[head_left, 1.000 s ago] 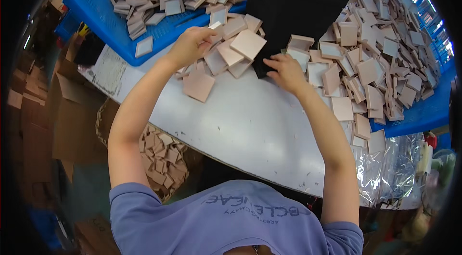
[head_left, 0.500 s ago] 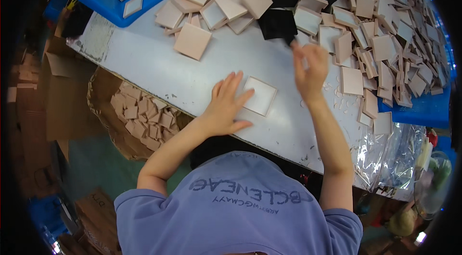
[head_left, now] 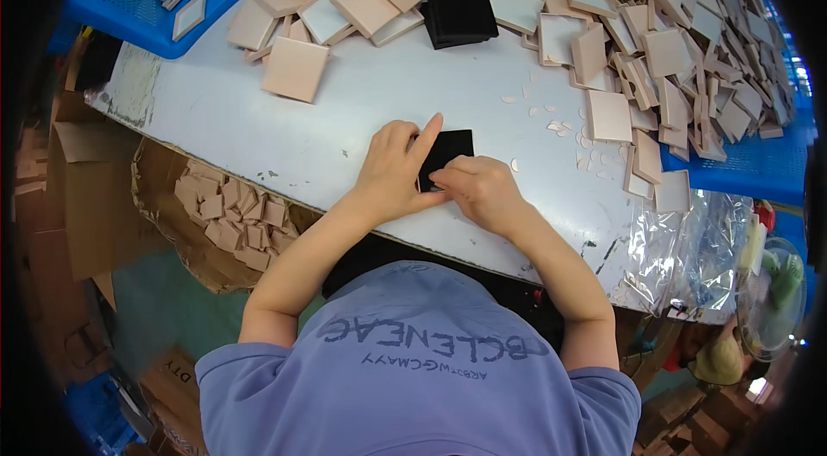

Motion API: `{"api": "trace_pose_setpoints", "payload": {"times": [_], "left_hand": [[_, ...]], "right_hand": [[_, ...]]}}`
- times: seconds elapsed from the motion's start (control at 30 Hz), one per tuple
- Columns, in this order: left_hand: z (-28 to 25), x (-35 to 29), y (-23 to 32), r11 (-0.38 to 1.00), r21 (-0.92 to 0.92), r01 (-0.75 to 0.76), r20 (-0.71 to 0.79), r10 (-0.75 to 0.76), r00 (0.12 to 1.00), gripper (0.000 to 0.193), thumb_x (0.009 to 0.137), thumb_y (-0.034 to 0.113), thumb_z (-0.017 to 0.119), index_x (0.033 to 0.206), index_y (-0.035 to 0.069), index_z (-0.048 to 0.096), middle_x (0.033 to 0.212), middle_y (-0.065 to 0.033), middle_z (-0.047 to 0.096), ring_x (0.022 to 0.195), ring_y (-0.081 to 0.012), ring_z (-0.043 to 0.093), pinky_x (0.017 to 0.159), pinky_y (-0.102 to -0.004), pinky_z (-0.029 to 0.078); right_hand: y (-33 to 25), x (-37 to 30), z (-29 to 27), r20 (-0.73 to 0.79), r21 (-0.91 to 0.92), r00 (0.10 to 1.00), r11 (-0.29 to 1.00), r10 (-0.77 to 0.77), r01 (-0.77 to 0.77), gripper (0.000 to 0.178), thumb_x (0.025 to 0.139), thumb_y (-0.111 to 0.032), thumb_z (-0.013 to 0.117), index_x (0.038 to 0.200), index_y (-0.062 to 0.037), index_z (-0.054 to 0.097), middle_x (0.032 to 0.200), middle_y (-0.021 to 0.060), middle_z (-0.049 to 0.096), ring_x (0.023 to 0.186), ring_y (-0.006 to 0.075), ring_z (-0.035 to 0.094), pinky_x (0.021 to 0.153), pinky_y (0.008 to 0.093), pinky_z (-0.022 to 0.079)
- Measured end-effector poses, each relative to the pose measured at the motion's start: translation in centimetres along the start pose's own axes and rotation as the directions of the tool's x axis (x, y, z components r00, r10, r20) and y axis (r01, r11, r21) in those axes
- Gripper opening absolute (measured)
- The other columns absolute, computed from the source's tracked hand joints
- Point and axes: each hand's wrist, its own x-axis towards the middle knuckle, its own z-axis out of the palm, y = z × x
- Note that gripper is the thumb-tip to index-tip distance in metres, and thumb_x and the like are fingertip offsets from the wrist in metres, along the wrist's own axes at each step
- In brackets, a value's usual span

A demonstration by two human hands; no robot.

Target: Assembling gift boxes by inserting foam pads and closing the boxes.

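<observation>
Hands, left hand point(head_left: 394, 170) and right hand point(head_left: 479, 186), pinch a flat black square point(head_left: 448, 150) on the table point(head_left: 258, 124), no long axis.

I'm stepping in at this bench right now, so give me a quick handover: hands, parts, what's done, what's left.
Left hand: pressing on the black pad, index finger stretched along its left edge.
Right hand: fingertips on the pad's near edge.
The pad lies flat on the white table, near its front edge.
Black stack sits further back.
Pink trays are heaped right and back.
Done: box under the table holds pink pieces.
Left: the heaps.
</observation>
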Motion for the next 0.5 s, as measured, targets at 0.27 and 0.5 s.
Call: {"api": "trace_pose_setpoints", "payload": {"times": [0.27, 0.5], "left_hand": [[-0.3, -0.2, 1.2, 0.968, 0.236, -0.084, 0.077, 0.067, 0.995, 0.083, 0.064, 0.042, 0.075, 0.132, 0.007, 0.041, 0.112, -0.0167, 0.042, 0.105, -0.0327, 0.040, 0.090, -0.0430, 0.033], [-0.8, 0.1, 1.2, 0.966, 0.235, -0.104, 0.173, 0.064, 0.983, 0.074, 0.064, 0.040, 0.074, 0.129, 0.015, 0.048, 0.111, -0.0144, 0.044, 0.104, -0.0299, 0.040, 0.089, -0.0412, 0.030]], "right_hand": [[12.2, -5.6, -13.6, -0.436, -0.419, 0.856, 0.779, 0.277, -0.465, 0.062, 0.062, -0.002, 0.065, 0.121, -0.0082, 0.048, 0.130, 0.0168, 0.046, 0.119, 0.0354, 0.042, 0.097, 0.0448, 0.033], [12.6, -5.2, -16.1, -0.067, -0.761, 0.878, 0.545, 0.474, -0.352, 0.054, 0.059, -0.002, 0.061, 0.110, -0.0065, 0.044, 0.120, 0.0140, 0.047, 0.124, 0.0342, 0.033, 0.101, 0.0536, 0.020]]}}
